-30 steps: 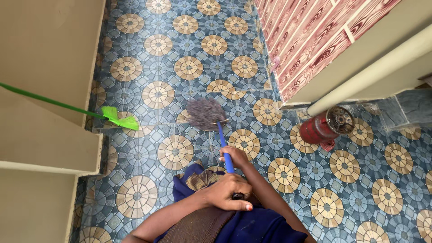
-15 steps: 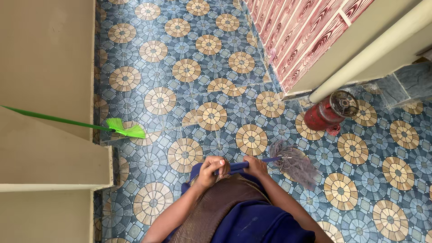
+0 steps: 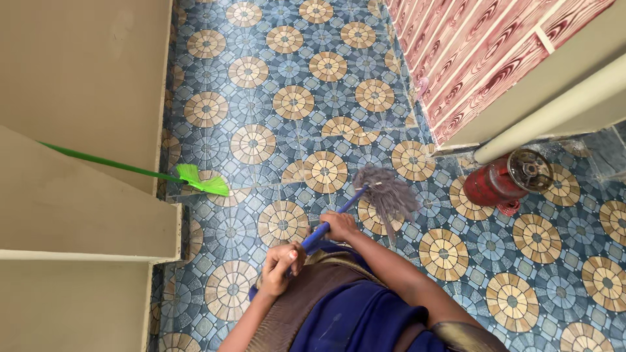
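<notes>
I look straight down at a floor of blue and tan patterned tiles (image 3: pixel 293 101). Both my hands grip the blue handle of a mop (image 3: pixel 334 218). My left hand (image 3: pixel 279 259) is closed around the near end of the handle, close to my body. My right hand (image 3: pixel 338 225) holds the handle further along. The mop's grey string head (image 3: pixel 388 194) lies on the tiles just ahead and to the right of my right hand. My blue and brown clothing fills the bottom of the view.
A green broom (image 3: pixel 202 182) leans over the beige steps (image 3: pixel 78 215) at the left, its bristles on the tiles. A red gas cylinder (image 3: pixel 502 182) stands at the right, beside a cream pipe (image 3: pixel 554 111) and a red patterned wall (image 3: pixel 482 52).
The mop head has swept from ahead of me to my far right, then back toward the middle and forward. Both hands stayed on the handle, and the view shifted slightly.
</notes>
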